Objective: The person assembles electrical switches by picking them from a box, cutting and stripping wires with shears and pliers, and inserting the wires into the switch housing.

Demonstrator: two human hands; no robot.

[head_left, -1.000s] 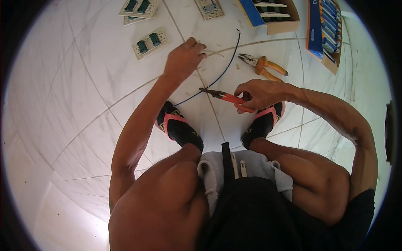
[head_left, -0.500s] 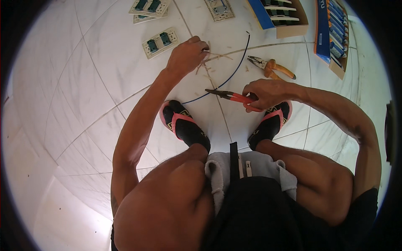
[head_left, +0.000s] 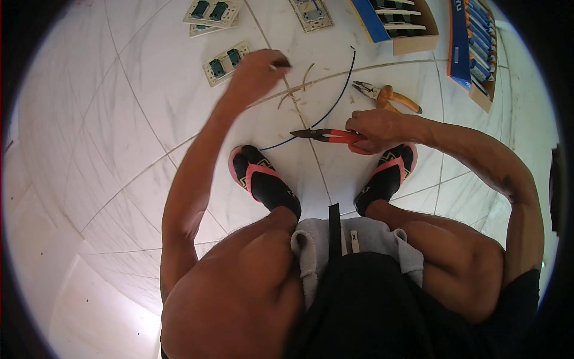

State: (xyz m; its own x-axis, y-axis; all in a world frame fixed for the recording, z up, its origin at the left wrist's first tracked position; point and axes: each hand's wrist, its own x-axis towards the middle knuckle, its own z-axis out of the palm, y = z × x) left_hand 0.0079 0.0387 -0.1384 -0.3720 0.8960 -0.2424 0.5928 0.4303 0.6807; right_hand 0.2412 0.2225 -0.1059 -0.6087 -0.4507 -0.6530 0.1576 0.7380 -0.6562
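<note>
My right hand is closed around the red handles of a pair of pliers. Their long black jaws point left, over a dark blue wire that curves across the tiles. Farther out on the left, my left hand hovers with curled fingers beside a switch plate with green-backed modules. A small pale bit shows at its fingertips; I cannot make out what it is. Thin tan strips and scraps lie scattered between the hands. Just beyond my right hand rest orange-handled combination pliers.
Stacked switch plates lie at the far left, and another plate at the far middle. An open carton of plates and a blue-orange box of wrapped pieces stand far right. My feet in pink sandals flank the wire's near end.
My left hand has drawn back leftward. The tan strip that stuck out from its fingers now lies apart on the floor. The red-handled pliers have shifted slightly left.
</note>
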